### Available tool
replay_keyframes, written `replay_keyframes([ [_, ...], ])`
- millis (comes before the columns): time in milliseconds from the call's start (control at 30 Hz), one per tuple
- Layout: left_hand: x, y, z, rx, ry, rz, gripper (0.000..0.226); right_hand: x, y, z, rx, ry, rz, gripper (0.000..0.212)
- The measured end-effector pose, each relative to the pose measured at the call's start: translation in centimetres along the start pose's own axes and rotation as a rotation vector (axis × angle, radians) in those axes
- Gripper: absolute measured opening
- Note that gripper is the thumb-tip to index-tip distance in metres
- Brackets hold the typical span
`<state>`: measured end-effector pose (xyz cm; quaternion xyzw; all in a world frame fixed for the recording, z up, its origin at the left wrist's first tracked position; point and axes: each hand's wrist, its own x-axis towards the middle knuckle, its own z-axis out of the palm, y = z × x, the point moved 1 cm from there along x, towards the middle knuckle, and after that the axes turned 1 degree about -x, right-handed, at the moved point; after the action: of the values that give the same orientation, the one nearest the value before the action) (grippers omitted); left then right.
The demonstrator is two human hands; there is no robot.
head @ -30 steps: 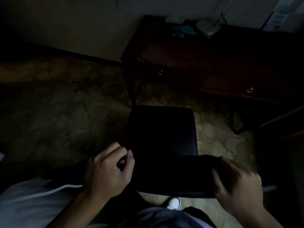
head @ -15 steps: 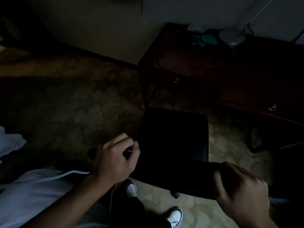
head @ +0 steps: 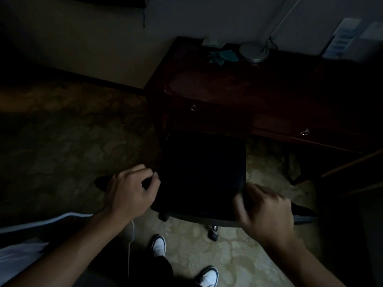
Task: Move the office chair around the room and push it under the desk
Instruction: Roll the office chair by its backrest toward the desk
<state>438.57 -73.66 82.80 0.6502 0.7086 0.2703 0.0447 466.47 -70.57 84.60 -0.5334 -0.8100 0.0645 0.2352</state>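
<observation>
The room is dim. A black office chair (head: pixel 202 168) stands on the patterned carpet in front of me, its seat front touching or just under the left end of the dark wooden desk (head: pixel 238 90). My left hand (head: pixel 129 193) is closed on the left end of the chair's backrest. My right hand (head: pixel 267 210) is closed on the right end of the backrest. A castor (head: pixel 213 235) shows below the backrest.
The desk carries a round lamp base (head: pixel 255 51), a teal cloth (head: pixel 221 56) and a small white item. Its drawers have metal pulls (head: pixel 193 107). A pale wall runs behind. White bedding (head: pixel 18 245) lies at my left, wooden furniture legs at the right. My white shoes (head: pixel 159 245) stand behind the chair.
The chair has rolled forward to the desk, its seat front now at the desk's edge. I have stepped after it; both hands keep their hold on the backrest.
</observation>
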Motion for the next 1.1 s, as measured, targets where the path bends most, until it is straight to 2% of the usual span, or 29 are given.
replay_keyframes([
  [333,7.9,-0.4,2.8,-0.045,0.001,0.022,0.039,6.5,3.0,2.1,0.034,0.02,0.026,0.03],
  [767,20.7,-4.2,6.2,0.018,0.069,0.028,0.04,18.1,4.7,6.7,0.024,0.032,0.052,0.03],
  [867,23.4,-4.9,6.8,0.019,0.085,0.035,0.042,21.1,5.2,7.7,0.01,0.077,0.052,0.031],
  [1100,31.5,-6.8,9.1,0.082,0.079,0.042,0.042,28.9,7.4,10.9,-0.04,0.105,0.123,0.033],
])
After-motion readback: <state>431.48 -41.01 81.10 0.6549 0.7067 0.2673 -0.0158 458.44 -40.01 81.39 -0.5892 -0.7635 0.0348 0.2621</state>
